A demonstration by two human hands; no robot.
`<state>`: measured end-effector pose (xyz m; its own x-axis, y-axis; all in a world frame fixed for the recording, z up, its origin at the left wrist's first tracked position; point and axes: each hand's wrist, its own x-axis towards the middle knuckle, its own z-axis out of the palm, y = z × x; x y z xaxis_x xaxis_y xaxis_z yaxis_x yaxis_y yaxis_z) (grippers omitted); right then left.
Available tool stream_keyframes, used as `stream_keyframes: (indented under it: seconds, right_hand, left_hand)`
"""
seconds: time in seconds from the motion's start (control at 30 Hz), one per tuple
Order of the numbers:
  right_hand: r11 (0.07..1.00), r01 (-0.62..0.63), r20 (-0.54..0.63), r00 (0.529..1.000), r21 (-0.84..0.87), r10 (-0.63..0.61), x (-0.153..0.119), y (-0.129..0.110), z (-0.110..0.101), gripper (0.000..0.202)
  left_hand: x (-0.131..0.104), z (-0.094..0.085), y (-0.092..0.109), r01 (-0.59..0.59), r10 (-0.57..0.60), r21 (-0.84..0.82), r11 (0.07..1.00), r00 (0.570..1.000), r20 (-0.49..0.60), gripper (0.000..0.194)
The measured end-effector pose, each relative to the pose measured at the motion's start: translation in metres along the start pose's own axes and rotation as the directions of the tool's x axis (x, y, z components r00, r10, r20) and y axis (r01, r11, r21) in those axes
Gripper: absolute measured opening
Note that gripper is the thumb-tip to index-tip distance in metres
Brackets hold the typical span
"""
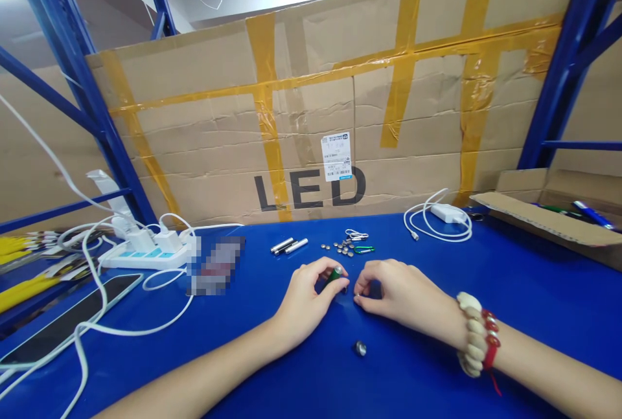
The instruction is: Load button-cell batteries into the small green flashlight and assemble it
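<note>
My left hand (313, 289) is closed around a small green metal tube (334, 274), with its silvery end pointing up between thumb and fingers. Just to the right, my right hand (396, 289) has its thumb and fingertips pinched together; whatever lies between them is too small to make out. A short dark metal cap-like piece (360, 348) rests on the blue table (311, 380) below the hands. Beyond the hands lie several button cells (345, 249), a green carabiner clip (364, 249), a white cord loop (357, 234) and a few slim silver and black tubes (289, 246).
A white power strip (146, 254) with plugs and trailing cables stands at the left, near a phone (72, 318). A charger with a coiled cable (448, 214) lies at the back right. An open cardboard box (549, 212) holds pen-like tubes. Taped cardboard (208, 140) walls the back.
</note>
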<state>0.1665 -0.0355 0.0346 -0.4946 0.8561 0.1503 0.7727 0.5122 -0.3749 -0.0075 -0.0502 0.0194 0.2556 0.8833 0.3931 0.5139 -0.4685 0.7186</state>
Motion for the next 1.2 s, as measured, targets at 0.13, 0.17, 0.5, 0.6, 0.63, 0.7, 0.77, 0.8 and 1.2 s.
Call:
stream_keyframes:
  seconds: [0.13,0.17,0.5,0.6,0.63,0.7,0.77,0.8,1.2]
  right_hand:
    - [0.999,0.037,-0.1,0.994,-0.027,-0.04,0.002,0.005,-0.002,0.012]
    - [0.998,0.053,-0.161,0.985,-0.017,-0.055,0.002,0.006,-0.002,0.013]
    - [0.897,0.421,-0.412,0.847,0.136,-0.335,0.0,0.003,0.006,0.015]
    - [0.905,0.408,-0.393,0.857,0.12,-0.334,0.001,0.004,0.007,0.016]
    - [0.907,0.404,-0.386,0.86,0.117,-0.334,0.001,0.004,0.008,0.016]
    - [0.904,0.411,-0.375,0.861,0.12,-0.342,0.002,0.005,0.008,0.017]
    - [0.895,0.426,-0.366,0.86,0.13,-0.356,0.003,0.006,0.008,0.018]
    - [0.892,0.43,-0.362,0.86,0.136,-0.36,0.003,0.006,0.008,0.018]
    - [0.882,0.363,-0.049,0.929,0.299,-0.366,-0.001,-0.002,-0.001,0.028]
  left_hand:
    - [0.0,0.0,0.001,0.002,-0.002,0.01,1.0,1.0,0.002,0.01]
    - [0.0,0.0,0.001,0.002,-0.002,0.015,1.0,1.0,0.003,0.01]
    - [-0.001,0.001,-0.001,-0.013,0.011,0.027,1.0,0.998,0.057,0.014]
    - [-0.002,0.001,0.0,-0.024,0.023,0.019,1.0,0.997,0.078,0.015]
    - [-0.002,0.001,0.0,-0.028,0.026,0.024,0.999,0.996,0.083,0.015]
    - [-0.003,0.001,0.0,-0.031,0.028,0.034,0.999,0.996,0.087,0.015]
    - [-0.003,0.0,0.0,-0.028,0.025,0.036,0.999,0.996,0.082,0.015]
    - [-0.003,0.0,0.0,-0.025,0.023,0.033,0.999,0.996,0.082,0.015]
    - [0.004,0.0,-0.007,0.116,-0.128,-0.245,0.963,0.991,-0.033,0.019]
